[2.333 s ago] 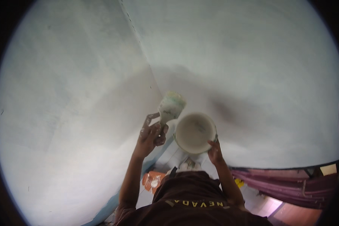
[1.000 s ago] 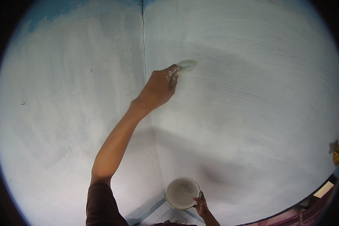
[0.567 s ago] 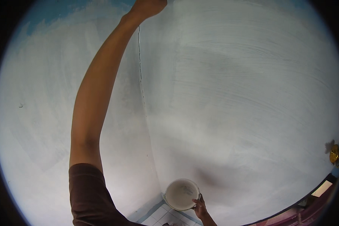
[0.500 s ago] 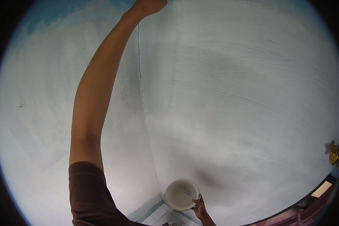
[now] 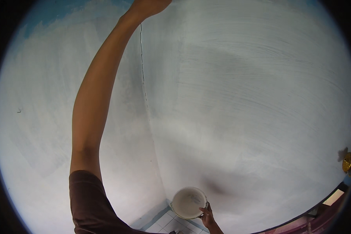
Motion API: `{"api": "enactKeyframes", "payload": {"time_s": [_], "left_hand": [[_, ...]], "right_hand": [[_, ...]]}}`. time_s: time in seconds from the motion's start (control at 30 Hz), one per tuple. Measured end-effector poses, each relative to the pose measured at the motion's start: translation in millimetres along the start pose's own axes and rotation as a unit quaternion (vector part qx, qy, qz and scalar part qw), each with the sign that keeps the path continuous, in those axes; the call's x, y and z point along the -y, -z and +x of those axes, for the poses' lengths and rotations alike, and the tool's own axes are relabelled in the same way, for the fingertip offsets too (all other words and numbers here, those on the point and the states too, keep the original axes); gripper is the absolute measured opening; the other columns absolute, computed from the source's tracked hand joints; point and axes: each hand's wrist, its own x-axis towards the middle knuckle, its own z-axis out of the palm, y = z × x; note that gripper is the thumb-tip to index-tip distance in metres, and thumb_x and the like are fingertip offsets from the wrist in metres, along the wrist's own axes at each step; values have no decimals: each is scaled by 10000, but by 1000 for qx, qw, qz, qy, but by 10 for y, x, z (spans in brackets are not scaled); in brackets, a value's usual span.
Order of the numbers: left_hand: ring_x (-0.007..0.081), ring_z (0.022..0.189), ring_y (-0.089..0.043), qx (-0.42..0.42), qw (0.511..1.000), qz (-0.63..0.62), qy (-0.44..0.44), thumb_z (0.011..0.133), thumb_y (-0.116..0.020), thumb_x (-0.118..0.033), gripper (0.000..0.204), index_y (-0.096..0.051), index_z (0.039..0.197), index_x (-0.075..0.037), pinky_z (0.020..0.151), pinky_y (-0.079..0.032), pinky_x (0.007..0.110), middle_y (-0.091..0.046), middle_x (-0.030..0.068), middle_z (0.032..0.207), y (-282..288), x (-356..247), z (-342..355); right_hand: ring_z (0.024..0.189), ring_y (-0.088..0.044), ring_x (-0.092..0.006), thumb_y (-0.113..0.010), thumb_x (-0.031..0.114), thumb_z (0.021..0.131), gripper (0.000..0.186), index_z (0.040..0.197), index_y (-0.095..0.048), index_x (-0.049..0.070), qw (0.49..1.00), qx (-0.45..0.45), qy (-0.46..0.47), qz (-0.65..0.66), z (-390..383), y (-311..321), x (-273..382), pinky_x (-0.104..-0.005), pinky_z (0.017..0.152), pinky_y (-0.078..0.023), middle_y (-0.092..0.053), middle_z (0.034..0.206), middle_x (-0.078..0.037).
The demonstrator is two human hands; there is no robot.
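The left hand [image 5: 150, 6] is stretched high up the wall [image 5: 241, 97], at the top of the corner seam where the two pale painted faces meet; it is cut off by the picture's upper edge, so whether its grip is clenched or released cannot be told. Low and near, just right of that seam, the right hand [image 5: 207, 216] grasps the rim of a round white bowl [image 5: 188, 202] above the tiled floor [image 5: 163, 224].

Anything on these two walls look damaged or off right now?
A thin dark crack runs down the corner where the walls meet, below the raised left hand. Blue patches show unpainted at the top left. The white bowl in the right hand sits level, with no spill seen.
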Motion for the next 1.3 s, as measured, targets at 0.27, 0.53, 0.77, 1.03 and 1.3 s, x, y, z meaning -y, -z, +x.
{"api": "enactKeyframes", "payload": {"time_s": [0.27,0.53,0.77,1.03,1.3], "left_hand": [[332,805,-599,60,994,74,54,971,-575,-209,347,-612,1229,20,768,-504,408,-651,238,900,-367,37,-580],[253,568,-603,42,986,-70,143,985,-579,-116,300,-627,1247,21,596,-502,375,-660,253,761,-639,-358,-1678],[293,504,-518,-12,987,-102,121,986,-599,-130,256,-562,1220,-32,527,-450,356,-574,240,682,-685,-448,-2035],[466,963,-642,-82,996,1,-26,956,-551,-142,351,-534,1259,36,846,-526,470,-646,321,1084,-418,561,-6],[342,791,-668,35,999,22,2,997,-524,-177,231,-571,1100,24,682,-527,409,-670,194,885,-651,424,-549]], "right_hand": [[1305,-468,-324,-706,114,793,827,1514,-301,134,1000,-9,-14,-5,-41,63,8,-555,949,-519,-461,1406,-131],[1299,-474,-321,-703,102,803,805,1505,-313,151,1000,-5,-16,-6,-18,201,-71,-551,946,-522,-483,1382,-132],[1248,-515,-313,-690,121,811,728,1460,-363,156,1000,0,-8,-27,-99,24,194,-526,878,-565,-490,1349,-124],[1243,-513,-304,-662,127,816,695,1451,-379,155,999,-3,-4,-32,-124,-84,150,-500,850,-584,-485,1348,-116],[1273,-501,-319,-699,103,808,784,1494,-321,138,1000,-22,-19,11,-136,-16,101,-540,959,-522,-491,1357,-141]]}}
